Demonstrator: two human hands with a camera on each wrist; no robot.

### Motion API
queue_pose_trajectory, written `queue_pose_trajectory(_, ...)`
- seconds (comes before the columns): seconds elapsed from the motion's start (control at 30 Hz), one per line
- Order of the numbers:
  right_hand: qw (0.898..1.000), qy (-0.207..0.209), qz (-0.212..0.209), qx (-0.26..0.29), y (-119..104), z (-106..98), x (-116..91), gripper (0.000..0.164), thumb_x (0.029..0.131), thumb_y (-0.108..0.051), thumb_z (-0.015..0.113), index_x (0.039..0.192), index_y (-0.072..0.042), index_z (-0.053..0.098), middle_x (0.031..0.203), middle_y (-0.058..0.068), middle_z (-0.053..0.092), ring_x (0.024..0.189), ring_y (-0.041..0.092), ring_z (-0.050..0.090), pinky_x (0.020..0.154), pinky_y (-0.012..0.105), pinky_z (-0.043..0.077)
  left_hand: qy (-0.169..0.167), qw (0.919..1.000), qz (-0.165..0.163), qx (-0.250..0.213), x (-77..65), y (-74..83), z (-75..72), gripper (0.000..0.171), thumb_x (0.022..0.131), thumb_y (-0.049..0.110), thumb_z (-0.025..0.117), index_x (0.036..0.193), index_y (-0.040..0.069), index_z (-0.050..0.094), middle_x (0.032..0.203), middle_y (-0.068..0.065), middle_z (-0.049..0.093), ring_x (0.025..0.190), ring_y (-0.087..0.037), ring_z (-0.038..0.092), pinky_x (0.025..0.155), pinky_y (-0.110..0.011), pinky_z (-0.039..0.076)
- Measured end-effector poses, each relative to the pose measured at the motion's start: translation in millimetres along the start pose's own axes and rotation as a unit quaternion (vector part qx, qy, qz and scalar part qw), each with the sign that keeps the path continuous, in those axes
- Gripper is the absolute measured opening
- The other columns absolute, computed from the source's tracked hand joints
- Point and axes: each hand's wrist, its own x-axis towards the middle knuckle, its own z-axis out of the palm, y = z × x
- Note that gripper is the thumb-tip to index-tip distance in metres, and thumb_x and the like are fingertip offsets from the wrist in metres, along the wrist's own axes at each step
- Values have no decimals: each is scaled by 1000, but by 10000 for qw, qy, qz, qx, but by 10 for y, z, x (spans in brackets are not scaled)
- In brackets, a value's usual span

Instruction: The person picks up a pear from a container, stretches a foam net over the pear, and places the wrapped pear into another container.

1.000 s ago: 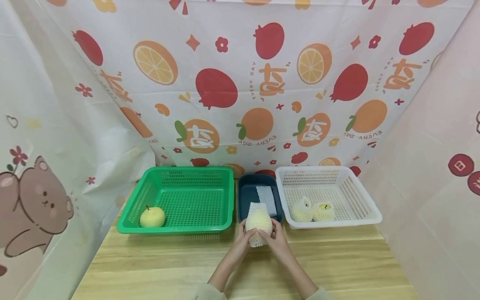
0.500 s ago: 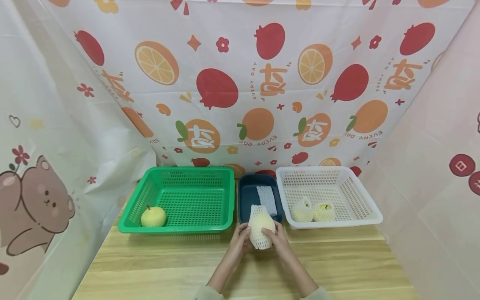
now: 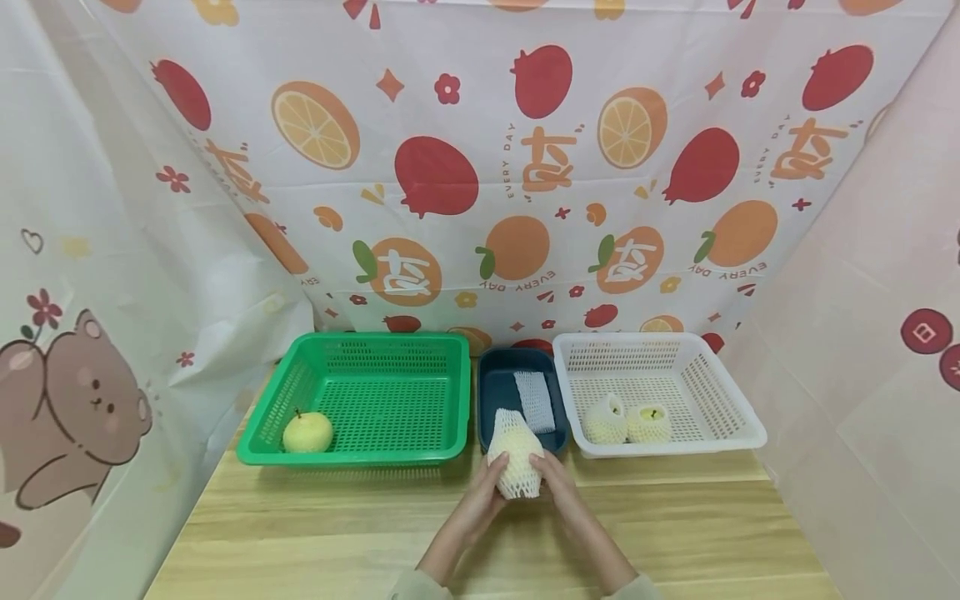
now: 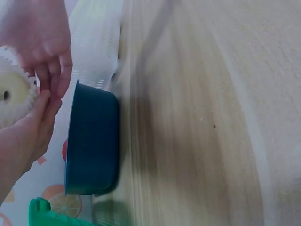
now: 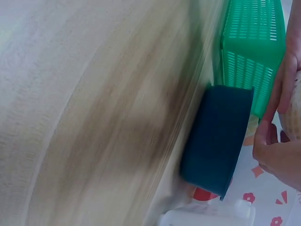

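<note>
Both hands hold a round yellow pear [image 3: 516,457] in a white foam net sleeve, above the table at the near edge of the blue bin. My left hand [image 3: 480,493] grips its left side, thumb on the netting. On the other side my right hand [image 3: 561,490] holds it with the thumb against the net. The sleeve reaches past the fruit at both ends. In the left wrist view, the pear [image 4: 15,89] shows a dark spot through the sleeve's opening, and the fingers of both hands meet beneath it. The right wrist view cuts the fruit off at its edge.
A green basket [image 3: 352,458] at left holds one bare pear [image 3: 307,432]. The blue bin [image 3: 489,383] in the middle contains flat foam netting [image 3: 535,402]. At right, a white basket [image 3: 720,417] has two net-wrapped pears [image 3: 605,419] inside. Patterned cloth hangs behind.
The pear has been turned and shifted slightly between the hands, swinging right and then back left. Both thumbs have moved apart to its sides. Baskets and bin stay put.
</note>
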Motion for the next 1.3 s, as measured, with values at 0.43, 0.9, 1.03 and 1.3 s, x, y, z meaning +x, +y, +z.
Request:
queue_pose_trajectory(0.43, 9967, 604, -538, -72, -6, 15, -11, 54, 96, -22, 47, 136, 9, 30, 130, 25, 40, 111, 26, 45, 88, 30, 39, 228, 9995, 57, 206, -10, 91, -15, 68, 96, 28, 42, 140, -6, 1, 130, -24, 34, 115, -26, 42, 93, -35, 37)
queue_pose_trajectory(0.9, 9987, 474, -25, -166, -61, -22, 9, 66, 93, -35, 51, 136, 9, 26, 124, 21, 44, 107, 25, 47, 88, 31, 39, 614, 9935, 265, 924, -25, 222, 3, 66, 94, 24, 53, 139, -7, 17, 133, -25, 31, 109, -26, 45, 90, -41, 41)
queue_pose_trajectory(1.03, 9996, 145, 63, 243, -70, -22, 9, 65, 96, -38, 44, 134, 11, 24, 119, 19, 43, 103, 21, 48, 87, 30, 40, 718, 9911, 82, 1122, -24, 221, -1, 70, 93, 32, 52, 138, -9, 17, 133, -25, 31, 114, -31, 43, 94, -44, 37)
queue_pose_trajectory(1.3, 9958, -357, 226, 815, -68, -14, 17, 68, 98, -46, 31, 138, 9, 23, 116, 13, 51, 97, 16, 54, 81, 33, 47, 379, 9966, -210, 699, -2, 200, -18, 68, 96, 37, 45, 134, -11, 13, 120, -26, 43, 106, -30, 51, 86, -42, 45)
